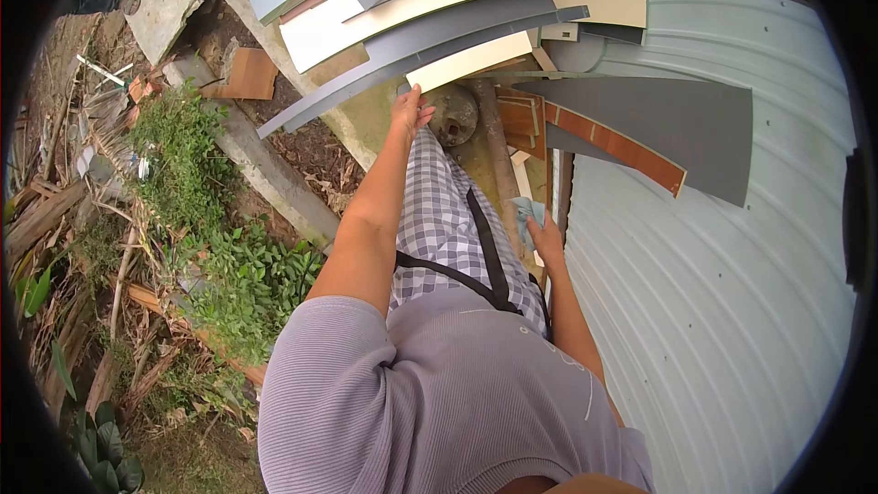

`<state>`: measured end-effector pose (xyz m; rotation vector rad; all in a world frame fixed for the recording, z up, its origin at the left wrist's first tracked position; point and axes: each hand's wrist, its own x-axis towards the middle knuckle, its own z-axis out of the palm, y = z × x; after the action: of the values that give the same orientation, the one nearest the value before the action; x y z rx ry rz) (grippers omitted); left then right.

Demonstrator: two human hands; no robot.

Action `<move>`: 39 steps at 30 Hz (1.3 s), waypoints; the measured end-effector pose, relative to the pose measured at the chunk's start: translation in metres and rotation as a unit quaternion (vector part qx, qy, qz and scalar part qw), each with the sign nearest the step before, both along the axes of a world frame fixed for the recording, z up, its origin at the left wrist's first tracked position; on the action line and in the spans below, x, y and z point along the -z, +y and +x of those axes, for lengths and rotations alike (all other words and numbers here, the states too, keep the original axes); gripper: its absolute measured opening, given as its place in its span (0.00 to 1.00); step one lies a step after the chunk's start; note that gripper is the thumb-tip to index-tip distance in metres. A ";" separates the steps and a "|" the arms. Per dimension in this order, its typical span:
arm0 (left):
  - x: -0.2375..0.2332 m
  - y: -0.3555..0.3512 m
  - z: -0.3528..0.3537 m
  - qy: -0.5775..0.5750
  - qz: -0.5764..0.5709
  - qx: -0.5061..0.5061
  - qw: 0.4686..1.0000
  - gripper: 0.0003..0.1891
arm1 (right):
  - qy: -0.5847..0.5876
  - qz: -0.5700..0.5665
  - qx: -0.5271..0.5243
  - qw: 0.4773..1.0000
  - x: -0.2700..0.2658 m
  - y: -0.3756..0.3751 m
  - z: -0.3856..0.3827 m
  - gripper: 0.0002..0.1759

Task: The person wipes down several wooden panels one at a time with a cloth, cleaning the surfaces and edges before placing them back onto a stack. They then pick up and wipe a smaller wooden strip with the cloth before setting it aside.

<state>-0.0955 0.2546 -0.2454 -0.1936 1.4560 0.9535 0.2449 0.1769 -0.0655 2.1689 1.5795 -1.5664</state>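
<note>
My left hand reaches forward to the near end of a narrow cream board. Thumb and fingers are closed at its corner. This board lies at the front of a stack of white, cream and grey panels. Closest to that hand, a long thin grey strip sticks out to the left. Low by my right hip, my right hand is wrapped round a crumpled light blue cloth.
A round concrete piece sits below the stack. To the right, a grey sheet and a brown-faced strip lie on pale corrugated metal. Green plants and a concrete kerb are at left. Another person's leg shows top left.
</note>
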 end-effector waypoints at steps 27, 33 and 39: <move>0.014 -0.076 0.023 0.217 -0.010 0.334 0.917 0.28 | -0.040 0.006 -0.008 0.999 0.019 -0.029 0.024 0.21; 0.013 -0.071 0.021 0.251 0.000 0.356 0.900 0.23 | -0.032 0.006 -0.017 0.999 0.023 -0.030 0.025 0.21; 0.025 -0.081 0.024 0.239 0.002 0.323 0.916 0.22 | -0.020 0.016 -0.015 1.000 0.022 -0.028 0.025 0.20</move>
<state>-0.0715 0.1735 -0.2702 0.5394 1.7944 0.4638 0.2694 0.1488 -0.0871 2.1683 1.6294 -1.4902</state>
